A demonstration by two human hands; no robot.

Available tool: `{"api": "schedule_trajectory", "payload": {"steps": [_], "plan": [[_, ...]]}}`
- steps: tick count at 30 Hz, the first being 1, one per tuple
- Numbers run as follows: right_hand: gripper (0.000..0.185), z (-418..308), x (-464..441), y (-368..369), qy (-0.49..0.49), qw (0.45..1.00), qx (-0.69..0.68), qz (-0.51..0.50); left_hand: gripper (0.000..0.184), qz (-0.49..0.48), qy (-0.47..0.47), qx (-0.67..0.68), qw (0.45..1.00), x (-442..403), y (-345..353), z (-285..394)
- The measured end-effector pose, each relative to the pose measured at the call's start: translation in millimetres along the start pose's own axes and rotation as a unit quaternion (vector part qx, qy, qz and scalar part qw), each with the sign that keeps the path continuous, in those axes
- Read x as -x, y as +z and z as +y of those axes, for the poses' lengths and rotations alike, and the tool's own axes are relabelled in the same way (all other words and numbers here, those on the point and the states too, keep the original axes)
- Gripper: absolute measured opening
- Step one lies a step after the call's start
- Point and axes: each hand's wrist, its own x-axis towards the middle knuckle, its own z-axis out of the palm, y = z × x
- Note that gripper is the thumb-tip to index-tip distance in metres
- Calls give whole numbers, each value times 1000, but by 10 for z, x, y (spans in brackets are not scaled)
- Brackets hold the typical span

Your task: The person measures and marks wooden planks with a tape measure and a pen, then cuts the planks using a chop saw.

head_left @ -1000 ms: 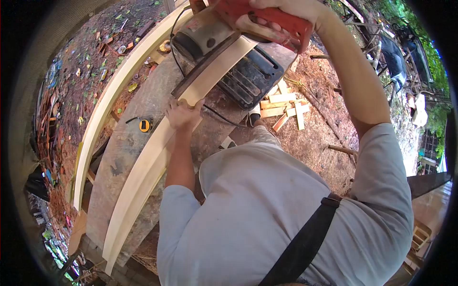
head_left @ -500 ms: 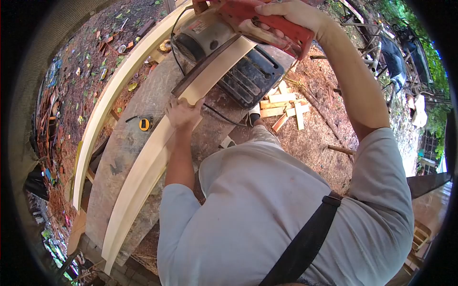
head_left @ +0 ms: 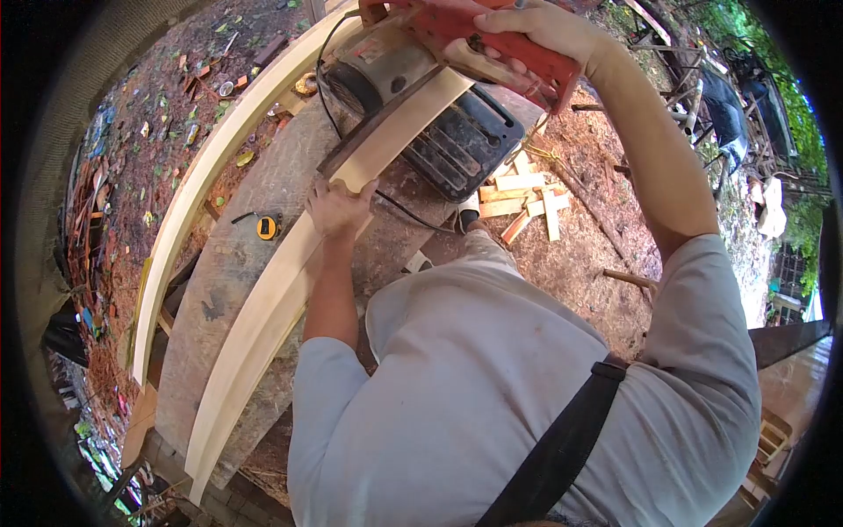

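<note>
Board (head_left: 263,321) overhangs tabletop (head_left: 290,167) at seven o'clock, left hand (head_left: 339,211) gripping it; right hand (head_left: 553,31), holding red handle (head_left: 534,54), shifts toward five.

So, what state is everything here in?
Right hand: gripping red handle
Left hand: holding near plank
Motor: running or not, can't tell
Black base: under the near plank's end
Far plank: untouched
Tape measure: lying on table
Offcuts: heaped on ground

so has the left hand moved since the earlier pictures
No, not visibly: judged against the yellow tape measure, the left hand keeps its place on the curved wood.
</note>
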Motion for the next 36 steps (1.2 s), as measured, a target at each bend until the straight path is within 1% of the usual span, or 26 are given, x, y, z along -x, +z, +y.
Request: {"api": "schedule_trajectory", "payload": {"steps": [2, 4, 5, 6, 7, 9, 11, 13, 15, 17, 19, 21, 23, 27, 29, 30, 31, 32, 33, 35, 36], "plan": [[19, -126, -21, 22, -6, 1000, -3, -6, 68, 9, 7, -6, 1000, -13, 22, -20], [19, -249, 31, 65, -8, 999, -42, 4, 69, -30, -9, -4, 999, -17, 28, -15], [22, -229, 19, 47, -18, 998, -60, -15, 69, -32, -7, -5, 999, -17, 31, -15], [22, -204, 30, 47, -16, 998, -62, -14, 70, -13, -1, -8, 1000, -13, 35, -19], [21, -181, 38, 52, -25, 999, -43, -2, 70, 5, 4, -11, 1000, -4, 44, -19], [20, -117, 33, 57, -33, 999, -23, 8, 71, 1, 2, -14, 1000, 3, 15, -3], [20, -56, 20, 35, -11, 999, 35, 28, 71, -2, 0, -16, 1000, -7, -31, 17], [21, -49, 52, 40, -15, 997, 64, 37, 72, -35, -11, -2, 999, -9, -73, 34], [24, -64, 95, 60, -21, 994, 93, 44, 73, -28, -11, -4, 1000, -8, -53, 29], [23, -73, 123, 71, -5, 990, 124, 68, 73, -19, -11, -6, 1000, -13, -33, 17], [24, -36, 60, 32, -2, 992, 114, 56, 74, 4, 4, -18, 1000, -7, -11, 5], [25, -73, 22, 21, -2, 994, 102, 44, 74, 3, 3, -24, 1000, -9, 10, 1], [25, -166, 0, -2, 4, 999, 44, 14, 74, 3, 4, -33, 999, -29, 24, -9], [26, -195, 21, 26, -3, 995, 92, 36, 73, -16, -4, -30, 999, -19, 2, 4], [26, -129, 44, 28, 41, 993, 104, 37, 72, -19, -9, -23, 1000, -13, -13, 12], [26, -60, 49, 44, 41, 993, 105, 35, 72, 3, 0, -22, 1000, -7, -9, 8], [32, 39, 57, 67, 20, 993, 98, 58, 71, 26, 9, -21, 999, 2, -4, -1], [38, 98, 71, 83, -1, 993, 91, 82, 71, 26, 7, -21, 999, 6, 41, -29], [38, 115, 86, 81, -2, 993, 92, 80, 71, 26, 14, -7, 1000, 0, 91, -60], [41, 121, 117, 79, 50, 989, 104, 95, 71, 29, 20, 7, 999, -1, 117, -90], [41, 138, 130, 84, 48, 989, 106, 93, 70, 27, 12, 6, 1000, 6, 105, -72]]}}
